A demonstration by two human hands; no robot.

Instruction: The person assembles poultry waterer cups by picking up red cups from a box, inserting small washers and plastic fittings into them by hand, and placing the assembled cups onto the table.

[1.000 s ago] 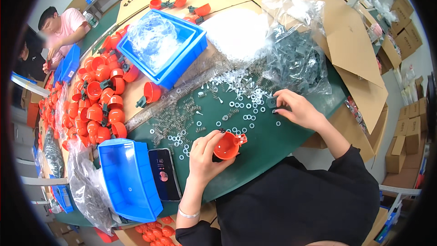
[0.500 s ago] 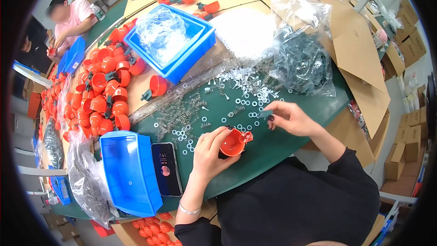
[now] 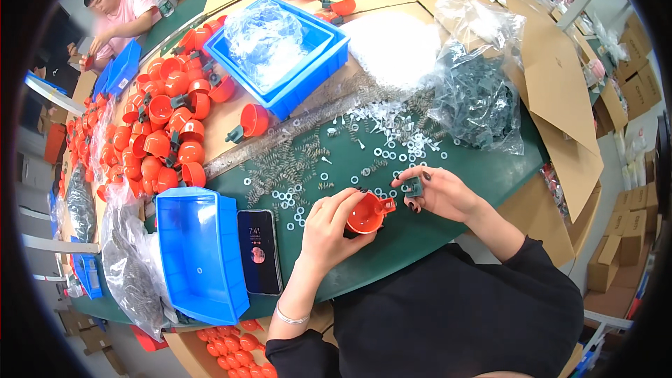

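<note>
With the left hand (image 3: 329,227), grasping a red cup (image 3: 365,215) around its side, mouth up over the near edge of the green counter (image 3: 427,236) — and with the right hand (image 3: 449,193), pinching a small dark green part (image 3: 414,187) between thumb and fingers, just to the cup's right. Beyond, strewn with springs (image 3: 280,162) and white washers (image 3: 284,196); to the left, set with a dark-screened phone (image 3: 259,259) and a blue bin (image 3: 199,238) — farther off, heaped with more red cups (image 3: 176,84).

A phone (image 3: 260,255) lay on the table (image 3: 483,168); a bottle (image 3: 164,5) stood near a person (image 3: 138,5) in pink; cartons (image 3: 606,255) stood far right.
</note>
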